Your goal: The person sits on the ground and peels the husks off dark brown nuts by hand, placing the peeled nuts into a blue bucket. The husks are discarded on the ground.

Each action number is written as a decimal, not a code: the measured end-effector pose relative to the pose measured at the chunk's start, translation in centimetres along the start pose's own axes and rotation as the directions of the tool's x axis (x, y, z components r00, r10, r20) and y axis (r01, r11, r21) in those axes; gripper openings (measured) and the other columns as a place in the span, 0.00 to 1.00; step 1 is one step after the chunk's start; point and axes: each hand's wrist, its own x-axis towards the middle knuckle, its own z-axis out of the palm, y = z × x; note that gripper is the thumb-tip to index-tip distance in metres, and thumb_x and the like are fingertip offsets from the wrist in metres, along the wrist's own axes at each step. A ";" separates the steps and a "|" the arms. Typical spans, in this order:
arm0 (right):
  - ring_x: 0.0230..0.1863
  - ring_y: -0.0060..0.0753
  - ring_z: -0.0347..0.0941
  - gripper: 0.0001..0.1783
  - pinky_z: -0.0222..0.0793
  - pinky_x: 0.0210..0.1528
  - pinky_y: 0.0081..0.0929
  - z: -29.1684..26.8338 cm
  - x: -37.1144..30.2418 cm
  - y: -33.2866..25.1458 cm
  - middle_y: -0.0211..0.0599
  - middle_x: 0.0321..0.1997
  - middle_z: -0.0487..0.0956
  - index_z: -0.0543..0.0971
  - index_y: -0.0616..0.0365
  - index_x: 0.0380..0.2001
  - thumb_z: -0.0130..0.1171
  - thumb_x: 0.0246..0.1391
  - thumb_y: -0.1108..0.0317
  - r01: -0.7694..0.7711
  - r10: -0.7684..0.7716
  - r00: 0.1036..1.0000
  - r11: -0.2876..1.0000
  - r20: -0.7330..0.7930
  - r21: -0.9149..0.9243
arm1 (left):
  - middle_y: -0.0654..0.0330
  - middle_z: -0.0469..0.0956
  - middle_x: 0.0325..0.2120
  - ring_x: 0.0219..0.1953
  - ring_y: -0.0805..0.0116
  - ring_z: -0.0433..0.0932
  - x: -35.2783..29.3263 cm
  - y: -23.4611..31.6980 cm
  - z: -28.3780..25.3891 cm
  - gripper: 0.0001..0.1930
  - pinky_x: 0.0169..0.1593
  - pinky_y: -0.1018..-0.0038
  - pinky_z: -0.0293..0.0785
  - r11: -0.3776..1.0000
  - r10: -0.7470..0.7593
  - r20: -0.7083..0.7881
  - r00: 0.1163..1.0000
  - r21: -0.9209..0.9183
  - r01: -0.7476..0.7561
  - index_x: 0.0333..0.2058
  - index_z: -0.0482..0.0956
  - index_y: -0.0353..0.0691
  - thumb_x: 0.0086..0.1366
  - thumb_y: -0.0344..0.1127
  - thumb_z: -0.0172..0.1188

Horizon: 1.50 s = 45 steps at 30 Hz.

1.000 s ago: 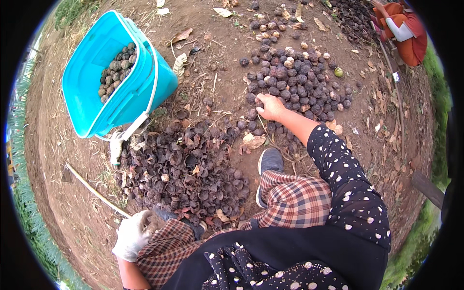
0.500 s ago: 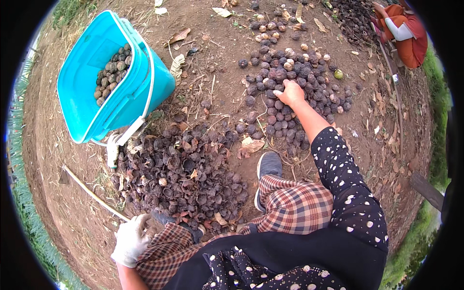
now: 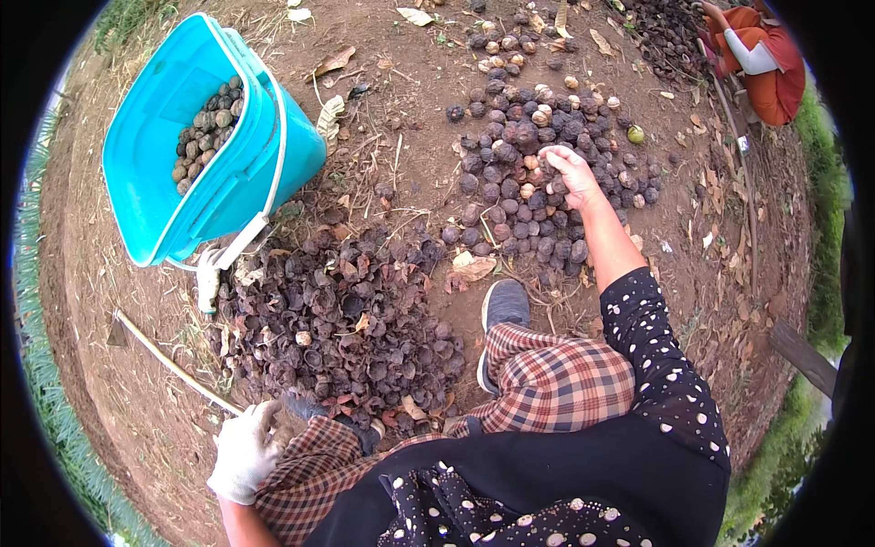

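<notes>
My bare right hand (image 3: 573, 177) is over a heap of dark-husked walnuts (image 3: 547, 223), its fingers bent together; whatever they hold is hidden. Just left of its fingertips lies a pale shelled-out walnut (image 3: 530, 162) among the dark ones. My left hand (image 3: 244, 453), in a white glove, rests by my left knee with curled fingers. I cannot make out what is in it. The end of a pale stick (image 3: 173, 366) on the ground meets the glove. Between my feet and the bucket spreads a pile of empty dark husks (image 3: 355, 319).
A turquoise bucket (image 3: 292, 150) with walnuts inside stands at the far left, a white glove (image 3: 209, 278) beside its handle. At the far right, a person in red (image 3: 773, 73) crouches near another dark heap. Dry leaves and a wooden plank (image 3: 804, 360) lie at the right.
My right hand has shifted right and lifted slightly over the walnuts, uncovering pale ones to its left. My left hand stays put. The whole view has shifted a little.
</notes>
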 end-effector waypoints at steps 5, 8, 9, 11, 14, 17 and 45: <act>0.49 0.50 0.79 0.14 0.75 0.52 0.43 7.5 1.4 -1.3 0.45 0.47 0.82 0.81 0.52 0.47 0.59 0.61 0.59 0.129 -0.376 0.925 0.189 0.049 -0.974 | 0.48 0.84 0.34 0.37 0.52 0.85 0.3 0.2 -0.1 0.18 0.42 0.63 0.80 1.000 0.018 -0.008 1.000 0.023 -0.018 0.47 0.80 0.37 0.58 0.35 0.67; 0.49 0.52 0.80 0.29 0.76 0.48 0.48 10.4 1.7 -1.4 0.47 0.45 0.83 0.65 0.45 0.64 0.59 0.62 0.57 0.064 -0.179 0.981 -0.037 0.070 -0.997 | 0.48 0.84 0.35 0.37 0.52 0.85 0.5 0.1 0.1 0.18 0.43 0.63 0.80 0.999 0.024 0.000 1.000 0.025 -0.024 0.47 0.80 0.36 0.58 0.36 0.67; 0.48 0.53 0.81 0.28 0.77 0.47 0.49 10.5 2.2 -1.0 0.48 0.44 0.83 0.64 0.45 0.63 0.58 0.62 0.57 0.051 -0.149 0.987 -0.048 0.057 -0.998 | 0.48 0.84 0.35 0.37 0.52 0.85 0.6 0.1 0.2 0.18 0.43 0.63 0.80 0.999 0.027 -0.004 1.000 0.036 -0.027 0.47 0.80 0.36 0.58 0.36 0.67; 0.48 0.52 0.81 0.27 0.77 0.47 0.49 9.4 3.1 -0.3 0.48 0.44 0.83 0.65 0.45 0.62 0.58 0.62 0.57 0.054 -0.097 0.993 -0.082 0.062 -0.995 | 0.48 0.84 0.35 0.37 0.52 0.85 0.9 0.1 0.1 0.18 0.43 0.63 0.80 0.999 0.031 -0.002 1.000 0.042 -0.031 0.46 0.80 0.36 0.58 0.36 0.67; 0.48 0.53 0.81 0.24 0.77 0.47 0.48 9.0 3.2 -1.1 0.51 0.43 0.83 0.68 0.46 0.60 0.58 0.62 0.59 0.051 -0.093 0.995 0.028 0.048 -0.998 | 0.48 0.84 0.35 0.37 0.51 0.85 0.9 0.0 0.2 0.18 0.43 0.63 0.80 0.999 0.017 0.002 1.000 0.033 -0.017 0.47 0.80 0.37 0.58 0.36 0.67; 0.42 0.52 0.83 0.23 0.80 0.40 0.43 7.4 2.5 -1.4 0.52 0.42 0.83 0.69 0.51 0.61 0.55 0.65 0.59 0.261 -0.296 0.944 0.391 0.148 -0.883 | 0.48 0.83 0.35 0.37 0.51 0.85 1.0 0.3 0.0 0.18 0.42 0.63 0.80 0.999 0.022 0.000 1.000 0.050 -0.022 0.47 0.80 0.37 0.58 0.36 0.67; 0.53 0.53 0.71 0.14 0.78 0.44 0.44 7.2 1.3 2.1 0.43 0.55 0.67 0.84 0.45 0.44 0.64 0.56 0.56 -0.025 -0.218 0.969 -0.551 0.115 -0.834 | 0.49 0.83 0.34 0.37 0.51 0.84 1.8 1.0 -0.1 0.18 0.43 0.62 0.79 0.998 0.045 0.000 0.999 0.035 -0.045 0.47 0.80 0.37 0.57 0.35 0.67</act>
